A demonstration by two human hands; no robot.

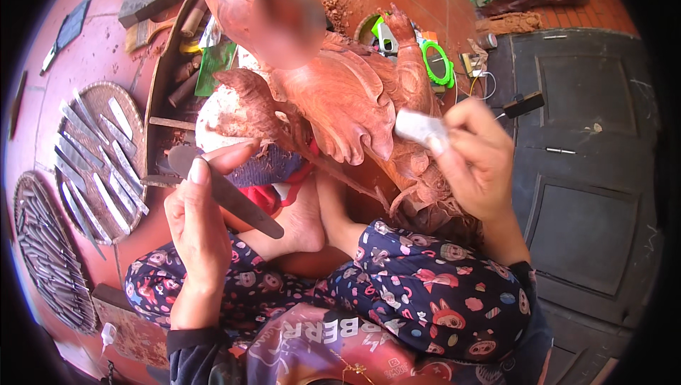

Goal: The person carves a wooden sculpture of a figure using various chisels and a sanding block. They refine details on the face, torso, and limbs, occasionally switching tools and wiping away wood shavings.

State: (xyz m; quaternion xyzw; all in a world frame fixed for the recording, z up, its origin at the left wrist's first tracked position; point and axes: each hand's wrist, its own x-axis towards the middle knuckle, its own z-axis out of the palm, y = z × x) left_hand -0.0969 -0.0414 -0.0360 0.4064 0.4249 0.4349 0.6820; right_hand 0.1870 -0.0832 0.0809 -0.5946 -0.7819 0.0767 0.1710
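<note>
A reddish carved wooden figure (340, 94) with flowing, beard-like folds leans in front of my crossed legs. Between thumb and fingers, my left hand (200, 222) pinches a dark flat strip with rounded ends (245, 204), held up over my left leg. My right hand (482, 162), smeared by motion, grips a white piece (420, 127) that looks like folded cloth or paper. This piece is close to the figure's lower folds; whether it touches them I cannot tell. Left of the figure is a wood-dust-covered bundle (237, 119), partly wrapped in cloth.
Two round woven trays lie at the left: one with pale flat blades (106, 162), the other with many dark carving tools (53, 257). A wooden box (162, 94) stands beside the figure. Beyond it are a brush (145, 34) and grey block (149, 1). A dark panelled board (582, 172) lies right.
</note>
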